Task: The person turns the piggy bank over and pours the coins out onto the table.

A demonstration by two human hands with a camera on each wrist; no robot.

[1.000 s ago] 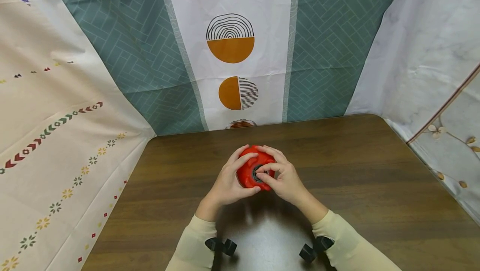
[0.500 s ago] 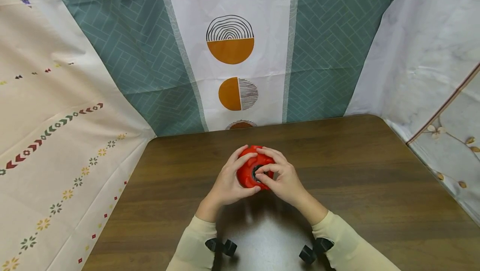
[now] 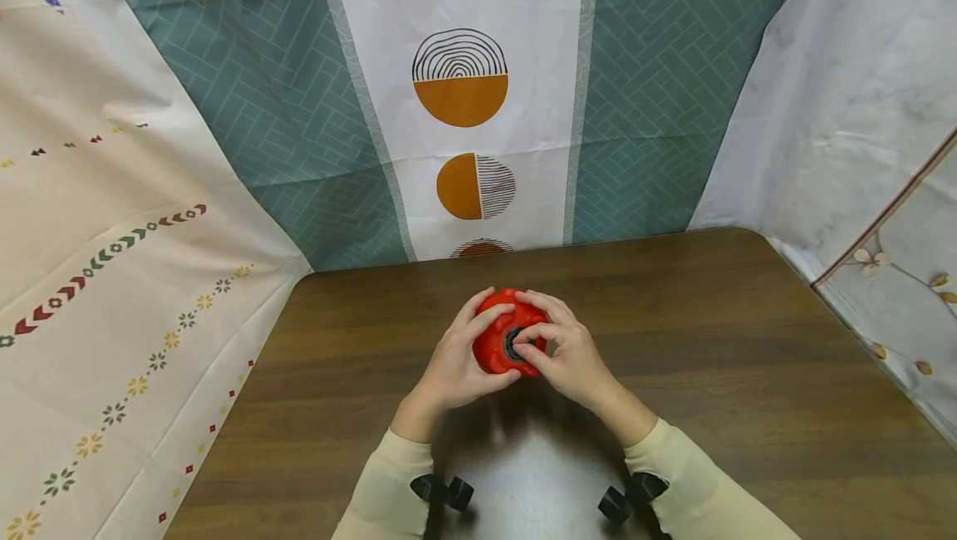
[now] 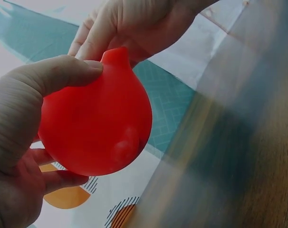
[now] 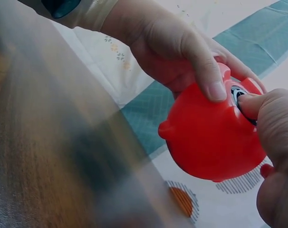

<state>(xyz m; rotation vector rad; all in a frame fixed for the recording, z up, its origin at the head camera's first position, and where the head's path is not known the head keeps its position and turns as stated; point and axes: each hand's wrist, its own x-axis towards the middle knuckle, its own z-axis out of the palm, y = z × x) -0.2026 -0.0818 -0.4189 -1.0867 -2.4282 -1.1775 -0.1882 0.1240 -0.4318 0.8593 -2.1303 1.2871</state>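
Red rounded obj. (image 3: 490, 352) is held up over the middle of the table (image 3: 359, 357), b/w both hands. Prob. light, hollow, smooth, a bit slippery; stiff vs. soft can't tell. Best hold prob. cupping the sides, w/ the dark ring (image 3: 509, 346) uncovered. L hand (image 3: 453, 364) spread fairly wide round left side, thumb near; R hand (image 3: 574, 359) narrower, thumb + index tips close together at ring.

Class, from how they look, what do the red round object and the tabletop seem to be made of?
Red round object: probably smooth, semi-gloss plastic, possibly rubber; soft highlight on even colour.
Tabletop: wood or wood-look laminate, slightly shiny; brown grain bands, pale glare.
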